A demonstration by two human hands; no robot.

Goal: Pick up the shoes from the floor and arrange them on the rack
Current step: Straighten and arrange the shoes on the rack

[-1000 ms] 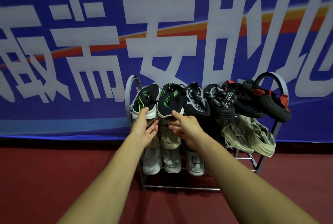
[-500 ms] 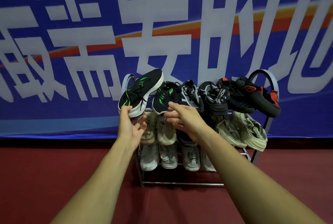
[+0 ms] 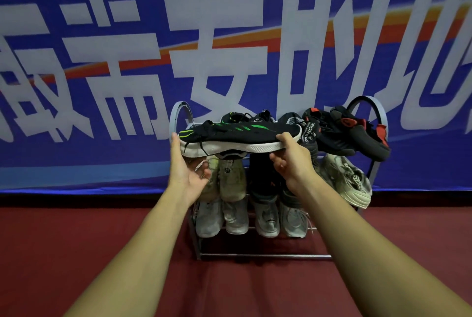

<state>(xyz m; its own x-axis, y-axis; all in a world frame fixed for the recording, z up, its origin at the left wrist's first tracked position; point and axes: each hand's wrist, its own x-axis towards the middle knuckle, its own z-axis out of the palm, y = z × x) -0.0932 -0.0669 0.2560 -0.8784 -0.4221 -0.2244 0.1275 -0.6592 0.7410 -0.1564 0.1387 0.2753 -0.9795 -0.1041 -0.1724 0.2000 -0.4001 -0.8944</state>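
- The right hand (image 3: pixel 291 161) pinches a black sneaker with green stripes (image 3: pixel 240 134) near its toe end, with the thumb on the upper and the fingers curled beneath the white sole.
- The left hand (image 3: pixel 186 168) is cupped at the sneaker's other end. Its thumb stands straight against the edge of the sole, and its fingers hang loosely bent below, apart from the sole.
- The sneaker is in the air, lying sideways and roughly level, collar to the left and toe to the right. It is just in front of the top tier of the shoe rack (image 3: pixel 380 122), and a loose lace dangles near the left thumb.
- Behind it on the top tier sits a matching black-and-green shoe (image 3: pixel 231 115), mostly hidden. To the right are black-and-grey knit sneakers (image 3: pixel 290 120), then black-and-red sandals (image 3: pixel 344 132) that reach past the rack's arched right end.
- On the middle tier, toes pointing down, are beige shoes (image 3: pixel 229 178), dark shoes (image 3: pixel 263 181) beside them, and cream chunky-soled shoes (image 3: pixel 350 181) at the right.
- The bottom tier holds grey sneakers (image 3: pixel 265 217) in a row.
- The grey metal rack stands on a dark red floor (image 3: pixel 76 253), against a blue banner (image 3: pixel 102 117) with large white characters and an orange stripe.
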